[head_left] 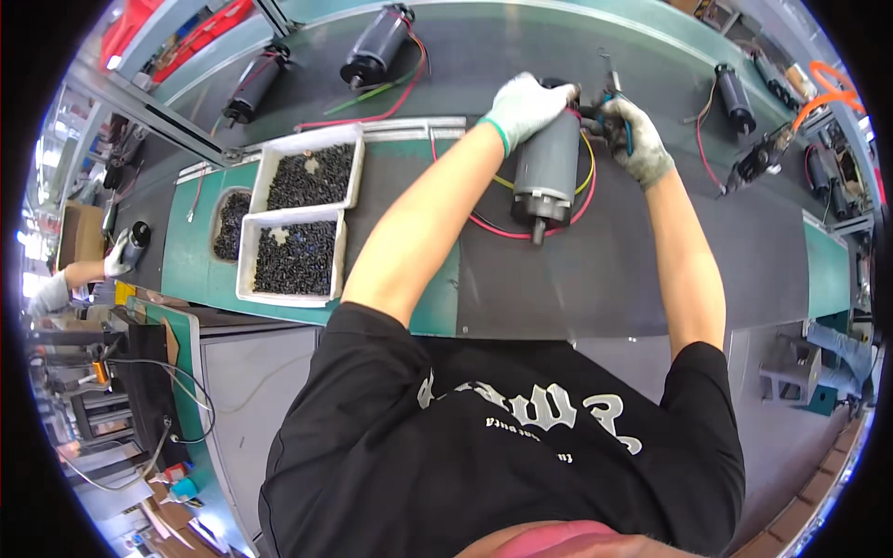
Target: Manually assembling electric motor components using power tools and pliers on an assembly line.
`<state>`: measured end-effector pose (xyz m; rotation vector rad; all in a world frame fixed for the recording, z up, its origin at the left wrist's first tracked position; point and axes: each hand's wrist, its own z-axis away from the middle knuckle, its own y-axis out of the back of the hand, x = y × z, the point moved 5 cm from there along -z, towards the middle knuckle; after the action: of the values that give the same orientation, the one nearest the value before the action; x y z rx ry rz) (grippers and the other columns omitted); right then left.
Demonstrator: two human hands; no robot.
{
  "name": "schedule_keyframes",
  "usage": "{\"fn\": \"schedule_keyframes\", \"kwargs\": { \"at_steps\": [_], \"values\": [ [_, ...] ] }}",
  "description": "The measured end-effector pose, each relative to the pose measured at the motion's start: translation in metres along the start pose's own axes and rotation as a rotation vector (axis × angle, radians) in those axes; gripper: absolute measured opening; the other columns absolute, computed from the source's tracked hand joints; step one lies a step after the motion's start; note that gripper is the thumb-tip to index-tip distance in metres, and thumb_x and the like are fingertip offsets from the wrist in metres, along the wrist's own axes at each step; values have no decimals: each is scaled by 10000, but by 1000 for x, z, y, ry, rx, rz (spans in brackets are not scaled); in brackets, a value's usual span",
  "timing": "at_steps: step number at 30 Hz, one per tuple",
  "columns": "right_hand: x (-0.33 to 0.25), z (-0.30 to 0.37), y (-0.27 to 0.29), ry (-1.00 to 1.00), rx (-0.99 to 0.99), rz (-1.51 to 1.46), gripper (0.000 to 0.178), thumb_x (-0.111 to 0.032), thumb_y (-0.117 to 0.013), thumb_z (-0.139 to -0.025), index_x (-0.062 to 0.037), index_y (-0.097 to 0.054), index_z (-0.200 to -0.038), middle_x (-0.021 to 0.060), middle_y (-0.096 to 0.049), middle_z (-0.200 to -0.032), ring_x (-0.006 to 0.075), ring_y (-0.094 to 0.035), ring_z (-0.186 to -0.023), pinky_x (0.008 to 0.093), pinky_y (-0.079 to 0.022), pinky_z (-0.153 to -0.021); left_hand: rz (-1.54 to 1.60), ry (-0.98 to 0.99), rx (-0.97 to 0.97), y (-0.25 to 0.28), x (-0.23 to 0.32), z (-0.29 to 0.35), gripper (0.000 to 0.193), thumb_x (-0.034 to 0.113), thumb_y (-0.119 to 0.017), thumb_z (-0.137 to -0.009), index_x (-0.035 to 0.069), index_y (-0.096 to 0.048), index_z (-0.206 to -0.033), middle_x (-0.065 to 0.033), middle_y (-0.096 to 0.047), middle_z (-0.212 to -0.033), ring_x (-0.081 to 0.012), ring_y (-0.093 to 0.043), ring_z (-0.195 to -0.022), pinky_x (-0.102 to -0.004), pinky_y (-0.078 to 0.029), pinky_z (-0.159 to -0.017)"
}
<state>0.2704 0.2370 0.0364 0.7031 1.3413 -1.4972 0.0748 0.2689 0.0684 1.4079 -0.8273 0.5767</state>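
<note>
A grey cylindrical electric motor [547,163] lies on the dark mat, its shaft pointing toward me. My left hand [530,107], in a white glove with a green cuff, is closed over the motor's far end. Red, yellow and black wires [590,177] loop round the motor's sides. Just right of that far end, my right hand [637,139], in a dirty glove, grips a hand tool with blue and black handles [616,116]. Fingers and dark parts partly cover the tool, so its exact kind is hard to make out.
Two white trays [346,249] of small black parts stand to the left, beside a recess [231,223] of similar parts. More motors [377,46] lie along the far belt. A black tool on an orange coiled hose [758,163] hangs at right. A co-worker's gloved hand [119,253] holds a motor far left.
</note>
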Motion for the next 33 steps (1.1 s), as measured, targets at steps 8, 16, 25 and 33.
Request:
{"fn": "schedule_keyframes", "kwargs": {
  "at_steps": [8,16,25,33],
  "values": [
    [-116,174,-112,375,-161,952,441,-136,-593,-685,50,-606,-1085,108,-609,-942,183,-579,-849,307,-447,-805,364,-509,205,94,87,155,719,302,-836,-669,-25,-473,-1196,-173,-604,-1042,-257,-623,-932,-358,-510,-824],
    [-138,174,-154,549,-186,1743,500,-50,-546,-667,37,-619,-1154,164,-610,-1062,262,-588,-1047,351,-436,-949,469,-926,239,84,72,168,763,299,-892,-566,13,-518,-1167,-183,-608,-1116,-276,-627,-969,-385,-519,-841],
    [-156,173,-155,439,-355,1848,436,-84,-631,-829,-14,-572,-1255,139,-578,-1260,251,-559,-1175,349,-454,-998,468,-1204,228,78,75,181,715,234,-911,-576,-23,-544,-1133,-156,-635,-926,-292,-641,-887,-380,-534,-771],
    [-40,126,37,850,620,1761,375,-201,-697,-816,-26,-633,-1141,197,-634,-1082,358,-611,-1004,391,-485,-894,469,-1131,57,85,88,176,845,277,-964,-409,-39,-536,-1065,-237,-614,-1046,-306,-648,-916,-392,-546,-802]
  ]
}}
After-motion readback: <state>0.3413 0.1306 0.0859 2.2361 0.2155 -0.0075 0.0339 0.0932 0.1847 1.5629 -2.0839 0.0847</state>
